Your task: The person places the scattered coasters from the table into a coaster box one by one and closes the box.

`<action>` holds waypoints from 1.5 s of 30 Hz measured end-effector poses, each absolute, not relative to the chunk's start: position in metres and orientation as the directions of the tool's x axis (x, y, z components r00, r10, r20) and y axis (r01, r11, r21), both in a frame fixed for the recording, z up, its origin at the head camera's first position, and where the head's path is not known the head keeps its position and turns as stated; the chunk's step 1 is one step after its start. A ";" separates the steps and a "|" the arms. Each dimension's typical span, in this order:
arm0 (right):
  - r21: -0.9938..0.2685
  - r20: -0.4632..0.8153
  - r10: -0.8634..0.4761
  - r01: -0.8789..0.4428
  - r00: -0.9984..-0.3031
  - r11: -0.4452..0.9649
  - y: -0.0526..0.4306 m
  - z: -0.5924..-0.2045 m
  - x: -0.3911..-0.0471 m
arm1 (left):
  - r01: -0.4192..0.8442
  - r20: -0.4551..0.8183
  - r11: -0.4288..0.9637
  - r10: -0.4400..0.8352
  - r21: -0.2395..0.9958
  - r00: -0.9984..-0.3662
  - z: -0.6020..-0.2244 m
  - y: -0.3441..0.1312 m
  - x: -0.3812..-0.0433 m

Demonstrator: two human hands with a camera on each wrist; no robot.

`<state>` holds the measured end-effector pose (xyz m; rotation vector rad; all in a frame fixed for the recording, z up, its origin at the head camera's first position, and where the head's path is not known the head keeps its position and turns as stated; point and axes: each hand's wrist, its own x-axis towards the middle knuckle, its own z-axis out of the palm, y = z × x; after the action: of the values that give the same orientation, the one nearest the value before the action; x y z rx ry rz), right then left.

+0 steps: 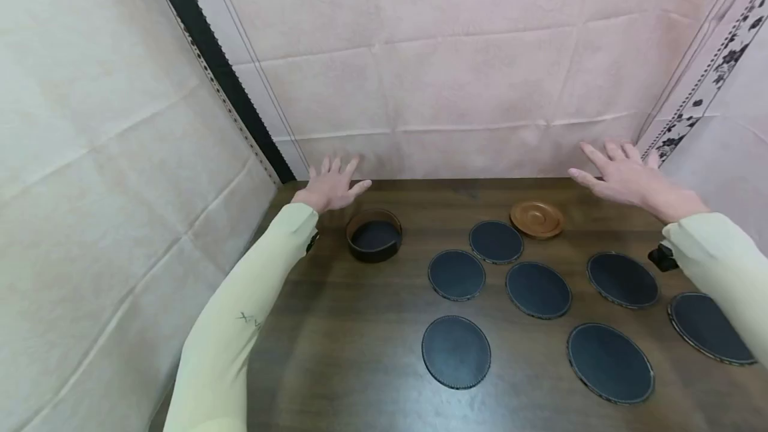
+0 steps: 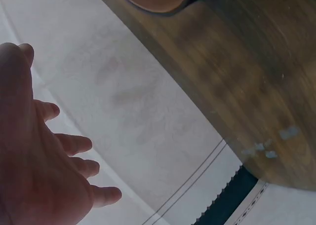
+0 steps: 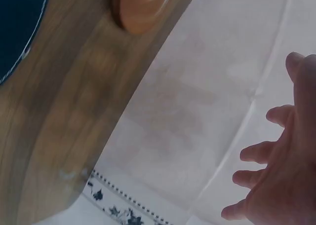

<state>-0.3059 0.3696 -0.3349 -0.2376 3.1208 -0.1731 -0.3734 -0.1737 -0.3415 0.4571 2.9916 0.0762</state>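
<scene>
My left hand [image 1: 330, 187] is held up over the far left of the wooden table, fingers spread, holding nothing. Just below and right of it stands a round dark holder [image 1: 375, 251] with a brown inner wall and a dark disc inside. Over the far right my right hand [image 1: 636, 181] is raised too, its fingers apart and bare. The nearest thing to its left is a round brown wooden lid-like dish [image 1: 537, 219]. In the wrist views the left hand [image 2: 44, 151] and right hand [image 3: 276, 161] both hang in front of the pale cloth.
Several dark round coasters with stitched rims lie spread on the table [image 1: 336, 352], among them a coaster [image 1: 456, 352] near the front and a coaster [image 1: 711, 327] partly behind the right sleeve. Pale cloth walls [image 1: 420, 85] close off the back and sides.
</scene>
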 end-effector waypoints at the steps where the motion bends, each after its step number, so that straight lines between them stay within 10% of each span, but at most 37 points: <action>1: -0.115 0.015 -0.152 -0.153 -0.988 0.982 0.366 -0.336 -0.306 | 0.297 -0.106 0.952 0.303 0.070 -0.947 -0.343 -0.173 -0.373; 22: -0.279 0.079 -0.260 -0.271 -0.962 0.921 0.282 -0.387 -0.322 | 0.335 -0.085 0.919 0.358 0.208 -0.930 -0.377 -0.169 -0.355; 45: -0.307 -0.134 -0.344 -0.292 -0.929 0.906 0.242 -0.434 -0.326 | 0.243 -0.079 0.804 0.337 0.542 -0.938 -0.417 -0.184 -0.321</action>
<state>-0.3259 0.2422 -0.4340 -0.4857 2.8849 -0.4219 -0.3211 -0.1840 -0.4166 0.4563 2.8193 0.8128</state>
